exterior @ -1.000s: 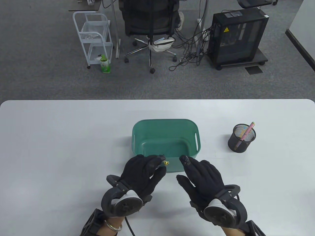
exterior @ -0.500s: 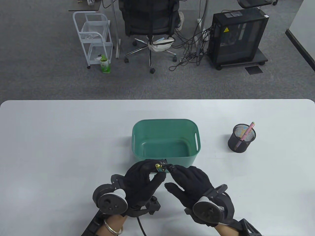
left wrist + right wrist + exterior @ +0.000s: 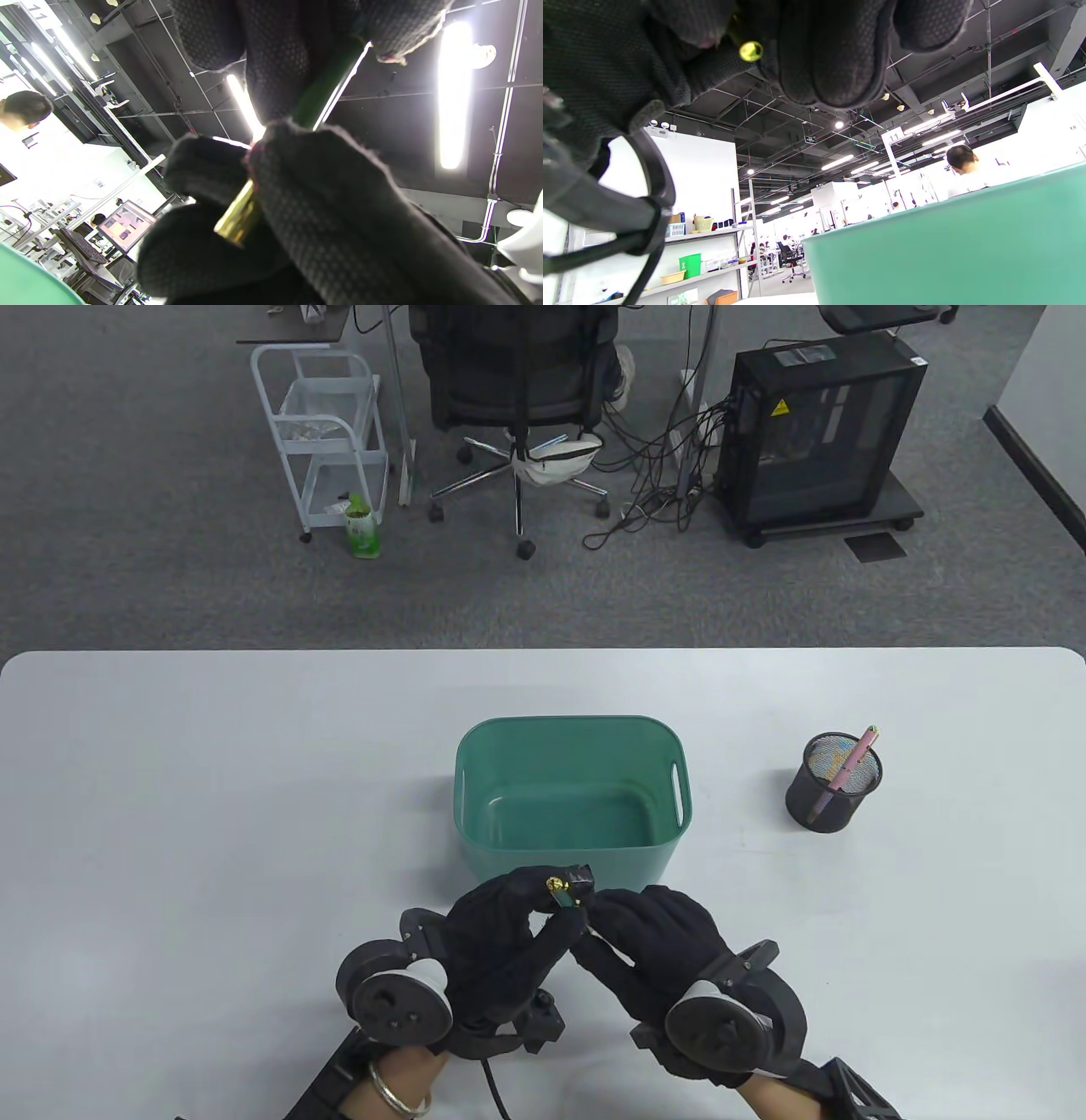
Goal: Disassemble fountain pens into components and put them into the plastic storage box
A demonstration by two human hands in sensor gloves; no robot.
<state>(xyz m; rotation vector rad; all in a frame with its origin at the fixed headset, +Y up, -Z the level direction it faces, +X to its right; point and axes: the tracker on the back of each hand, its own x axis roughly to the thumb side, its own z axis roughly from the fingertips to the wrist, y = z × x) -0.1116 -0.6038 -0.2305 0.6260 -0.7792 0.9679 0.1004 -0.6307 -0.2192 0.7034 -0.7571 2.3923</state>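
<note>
Both gloved hands meet just in front of the green plastic box (image 3: 679, 823), each gripping the same green fountain pen (image 3: 567, 897) with gold trim. My left hand (image 3: 543, 903) curls its fingers round one end, the gold tip showing above them. My right hand (image 3: 598, 912) pinches the other end. In the left wrist view the green barrel (image 3: 326, 87) runs between fingers and a gold end (image 3: 237, 218) sticks out. The right wrist view shows a gold end (image 3: 751, 51) between dark fingers, with the box wall (image 3: 946, 254) below. The inside of the box looks bare.
A black mesh pen cup (image 3: 833, 783) at the right of the white table (image 3: 212, 814) holds a pink pen (image 3: 853, 763). Beyond the far edge are an office chair (image 3: 517, 381), a white cart (image 3: 327, 432) and a computer tower (image 3: 819, 432).
The right hand, open near the box a second ago, has moved left and closed on the pen. Both hands have drawn slightly toward me with it.
</note>
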